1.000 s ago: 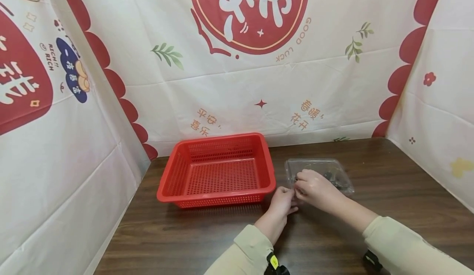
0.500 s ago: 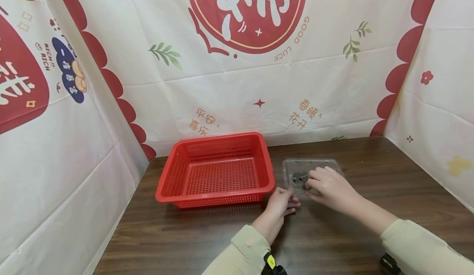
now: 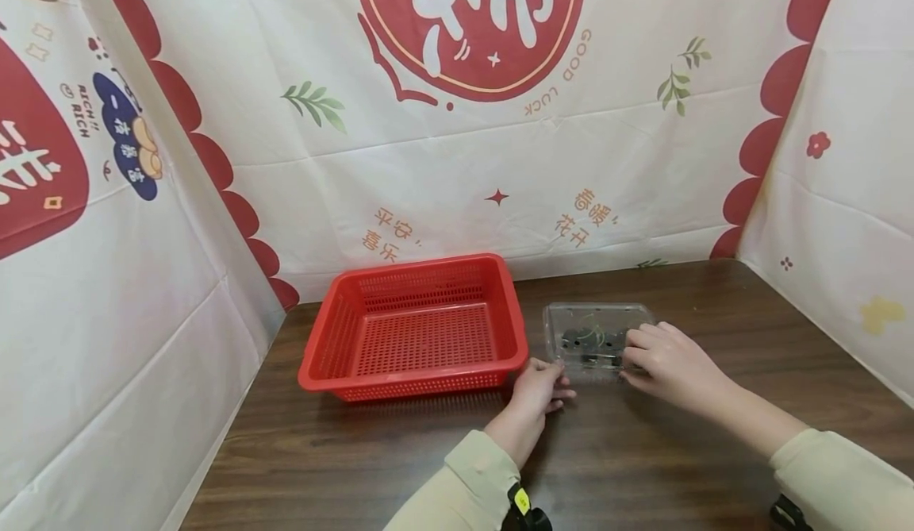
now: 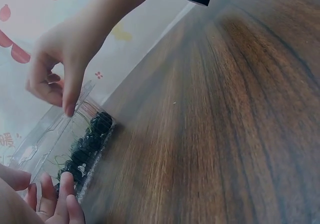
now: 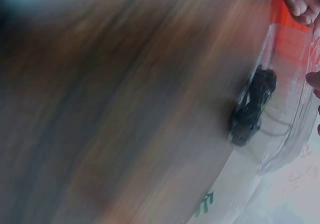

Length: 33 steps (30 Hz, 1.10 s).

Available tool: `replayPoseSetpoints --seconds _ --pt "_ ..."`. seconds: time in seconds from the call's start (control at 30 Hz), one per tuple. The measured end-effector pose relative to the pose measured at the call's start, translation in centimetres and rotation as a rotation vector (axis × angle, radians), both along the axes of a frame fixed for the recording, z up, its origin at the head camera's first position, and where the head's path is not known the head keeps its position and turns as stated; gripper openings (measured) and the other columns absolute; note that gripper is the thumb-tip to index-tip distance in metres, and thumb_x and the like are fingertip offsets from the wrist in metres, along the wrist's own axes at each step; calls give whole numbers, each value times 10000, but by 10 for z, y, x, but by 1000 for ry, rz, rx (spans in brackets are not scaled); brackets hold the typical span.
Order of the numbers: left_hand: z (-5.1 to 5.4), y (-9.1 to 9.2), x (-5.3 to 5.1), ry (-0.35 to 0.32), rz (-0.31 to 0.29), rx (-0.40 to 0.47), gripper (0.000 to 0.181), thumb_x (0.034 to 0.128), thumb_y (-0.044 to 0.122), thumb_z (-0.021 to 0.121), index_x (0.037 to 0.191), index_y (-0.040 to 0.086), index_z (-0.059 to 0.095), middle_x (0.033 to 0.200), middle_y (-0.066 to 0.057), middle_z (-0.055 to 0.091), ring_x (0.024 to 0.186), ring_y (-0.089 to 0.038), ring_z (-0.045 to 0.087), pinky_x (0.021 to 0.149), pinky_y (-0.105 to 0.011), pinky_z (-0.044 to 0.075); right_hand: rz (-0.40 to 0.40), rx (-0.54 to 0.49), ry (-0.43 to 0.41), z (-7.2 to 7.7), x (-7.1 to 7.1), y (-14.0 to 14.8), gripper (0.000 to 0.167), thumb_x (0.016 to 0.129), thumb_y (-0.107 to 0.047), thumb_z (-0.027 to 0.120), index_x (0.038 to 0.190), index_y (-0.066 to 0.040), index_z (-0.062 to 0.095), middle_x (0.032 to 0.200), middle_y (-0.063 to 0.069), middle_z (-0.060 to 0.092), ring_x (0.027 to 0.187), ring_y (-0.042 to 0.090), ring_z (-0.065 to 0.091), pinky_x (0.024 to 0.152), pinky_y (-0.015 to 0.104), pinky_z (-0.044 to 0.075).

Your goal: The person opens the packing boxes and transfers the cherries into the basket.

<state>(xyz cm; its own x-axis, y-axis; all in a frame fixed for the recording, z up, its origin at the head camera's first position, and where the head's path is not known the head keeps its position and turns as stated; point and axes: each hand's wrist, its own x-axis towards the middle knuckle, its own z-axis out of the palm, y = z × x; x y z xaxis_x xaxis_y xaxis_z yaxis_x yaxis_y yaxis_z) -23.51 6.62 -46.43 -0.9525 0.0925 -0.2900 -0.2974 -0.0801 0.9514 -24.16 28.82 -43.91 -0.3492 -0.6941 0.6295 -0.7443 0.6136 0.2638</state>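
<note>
Resting on the brown surface, just to the right of the red basket: a clear plastic box, with dark clustered things and thin green strands showing through its side. At its near left corner, the left hand, thumb above, fingers in front, pinching the edge. Near its right end, the right hand, thumb and fingers brought narrowly together on the rim. Behind, hanging upright, a white printed cloth.

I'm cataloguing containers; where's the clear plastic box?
Head view: the clear plastic box is on the table, right of the red basket, by the right hand.
</note>
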Motion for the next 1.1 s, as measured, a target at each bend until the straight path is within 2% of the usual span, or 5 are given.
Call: replayPoseSetpoints --seconds 0.07,0.23,0.37,0.73,1.1 --pt "-1 0 0 12 6 -13 160 955 175 599 830 137 506 702 1 604 700 -217 713 519 -206 419 -4 -6 8 -1 1 6 113 750 -209 641 666 -165 579 719 -46 455 622 169 446 550 330 290" --pt "-3 1 -2 35 29 -55 177 942 184 617 810 143 506 687 -8 615 658 -194 703 525 -219 424 -36 -23 40 -1 4 16 499 994 -418 343 644 -151 579 704 -34 472 604 185 453 535 357 314" --pt "-4 1 -3 60 37 -86 187 934 189 630 805 142 502 667 -10 608 633 -194 695 519 -227 427 -71 -24 41 0 8 23 595 1010 -489 276 645 -145 595 697 -29 481 607 188 452 529 356 321" --pt "-4 -3 -4 79 7 -161 203 929 215 653 796 138 519 647 -5 592 535 -107 625 508 -224 427 -101 -30 60 -5 11 41 566 997 -490 321 631 -153 592 665 -58 460 591 179 431 524 356 312" --pt "-5 -3 -6 96 -9 -187 208 926 210 651 789 140 511 638 -5 598 542 -123 642 493 -217 416 10 7 121 -5 7 41 556 1008 -359 308 569 -131 561 568 -66 482 579 163 374 492 306 301"
